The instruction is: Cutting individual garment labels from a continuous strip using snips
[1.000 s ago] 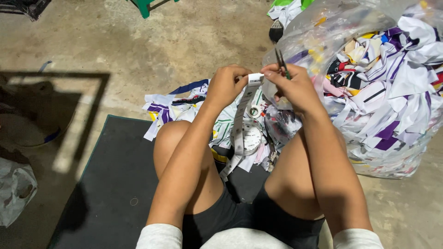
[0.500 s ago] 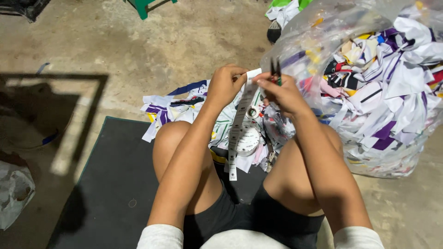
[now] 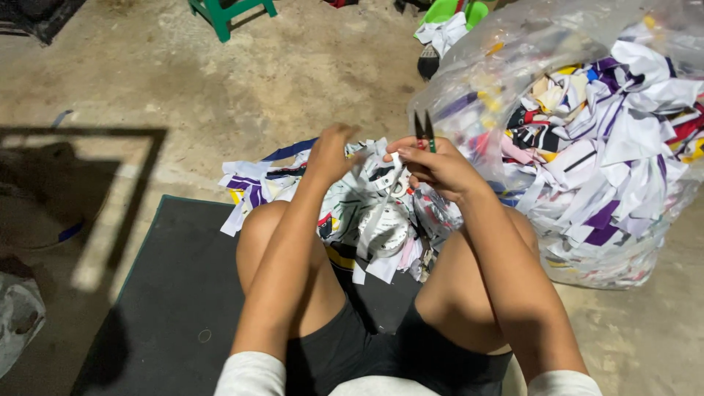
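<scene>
The right hand (image 3: 440,167) grips small scissors (image 3: 424,130), blades pointing up, and pinches the top of a white fabric strip (image 3: 375,220). The strip hangs lengthwise down toward the scrap pile (image 3: 381,235) between the knees. The left hand (image 3: 330,152), closed, is beside it.

Rough concrete floor (image 3: 308,73), green stool (image 3: 227,11), hard shadows.

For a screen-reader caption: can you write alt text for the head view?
A seated person's left hand and right hand, which grips small snips, hold a white fabric strip over a scrap pile. A clear bag of scraps stands at right.
</scene>
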